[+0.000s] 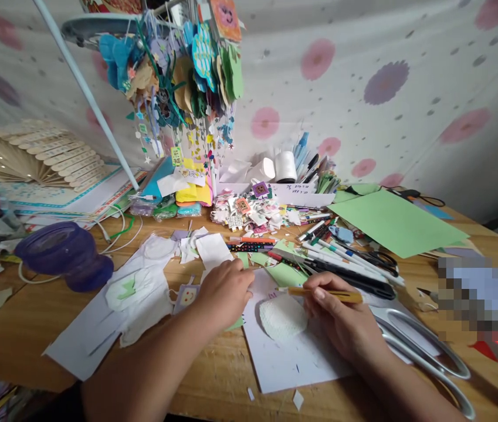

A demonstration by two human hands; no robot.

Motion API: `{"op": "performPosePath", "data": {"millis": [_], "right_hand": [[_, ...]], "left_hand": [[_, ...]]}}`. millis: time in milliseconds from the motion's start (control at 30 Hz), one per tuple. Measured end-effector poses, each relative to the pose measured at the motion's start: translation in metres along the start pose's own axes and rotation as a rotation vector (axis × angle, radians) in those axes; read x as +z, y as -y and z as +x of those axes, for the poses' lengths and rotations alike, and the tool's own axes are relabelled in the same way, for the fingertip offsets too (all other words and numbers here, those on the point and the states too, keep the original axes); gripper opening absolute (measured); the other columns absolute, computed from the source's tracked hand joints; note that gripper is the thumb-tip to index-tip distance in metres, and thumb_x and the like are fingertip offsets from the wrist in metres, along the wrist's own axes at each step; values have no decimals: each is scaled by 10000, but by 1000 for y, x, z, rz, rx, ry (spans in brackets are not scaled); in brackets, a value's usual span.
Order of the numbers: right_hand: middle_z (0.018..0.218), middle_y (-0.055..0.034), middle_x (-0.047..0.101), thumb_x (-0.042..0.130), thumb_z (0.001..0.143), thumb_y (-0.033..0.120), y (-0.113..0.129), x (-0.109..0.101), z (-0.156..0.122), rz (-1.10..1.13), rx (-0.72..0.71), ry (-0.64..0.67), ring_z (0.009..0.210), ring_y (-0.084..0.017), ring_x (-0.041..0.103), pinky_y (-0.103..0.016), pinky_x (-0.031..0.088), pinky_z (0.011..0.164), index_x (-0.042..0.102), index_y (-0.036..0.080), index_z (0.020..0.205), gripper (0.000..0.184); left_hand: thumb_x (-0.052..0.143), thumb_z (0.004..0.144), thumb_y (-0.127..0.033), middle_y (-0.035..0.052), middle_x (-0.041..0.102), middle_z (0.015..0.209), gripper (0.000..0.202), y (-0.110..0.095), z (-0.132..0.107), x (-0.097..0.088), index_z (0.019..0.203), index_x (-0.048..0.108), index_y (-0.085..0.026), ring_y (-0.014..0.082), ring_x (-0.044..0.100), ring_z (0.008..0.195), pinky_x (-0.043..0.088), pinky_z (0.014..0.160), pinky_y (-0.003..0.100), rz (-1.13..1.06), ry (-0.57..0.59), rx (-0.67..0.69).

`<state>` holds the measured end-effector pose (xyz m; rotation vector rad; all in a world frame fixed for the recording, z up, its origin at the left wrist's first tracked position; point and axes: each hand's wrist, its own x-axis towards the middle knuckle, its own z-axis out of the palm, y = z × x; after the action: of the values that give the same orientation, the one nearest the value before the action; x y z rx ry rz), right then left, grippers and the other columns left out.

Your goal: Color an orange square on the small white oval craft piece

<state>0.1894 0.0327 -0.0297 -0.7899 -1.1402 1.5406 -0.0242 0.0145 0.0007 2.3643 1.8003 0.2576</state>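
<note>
Okay, right hand is grasping a yellow pen-like tool, tip pointing left, just beyond the pale oval cutout. Cutout is lying on a white sheet near the worktop's front edge. Left hand is resting by the sheet's far-left corner, fingers curling; can't tell if its grip is holding anything. Green paper is sitting toward the back right corner.

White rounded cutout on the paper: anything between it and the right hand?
Nothing visible stands between the right hand and the white cutout; the yellow pen in that hand points left along the cutout's far edge.
</note>
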Motion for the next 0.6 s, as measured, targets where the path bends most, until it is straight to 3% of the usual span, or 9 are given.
{"op": "performPosePath", "data": {"millis": [167,300,600], "right_hand": [[615,-35,634,681,723,344,7,-1,-1,51,28,4,548,-114,559,-215,422,527,684,179,816,189],[604,-13,630,689,706,288,11,0,-1,97,17,-25,531,-121,572,-214,432,497,638,200,743,108],[612,-11,639,687,739,260,4,0,-2,-14,-25,55,543,-109,575,-217,445,525,622,183,721,103]], "left_hand": [[542,792,-195,-5,617,835,50,-2,3,-1,822,579,-210,152,551,761,395,653,268,-317,-41,3],[540,787,-173,-31,626,775,58,-6,4,-4,812,576,-210,108,524,688,367,596,221,-584,-32,18],[580,771,-216,-35,573,691,36,-10,2,-7,750,587,-188,89,475,634,340,566,211,-744,-33,50]]}}
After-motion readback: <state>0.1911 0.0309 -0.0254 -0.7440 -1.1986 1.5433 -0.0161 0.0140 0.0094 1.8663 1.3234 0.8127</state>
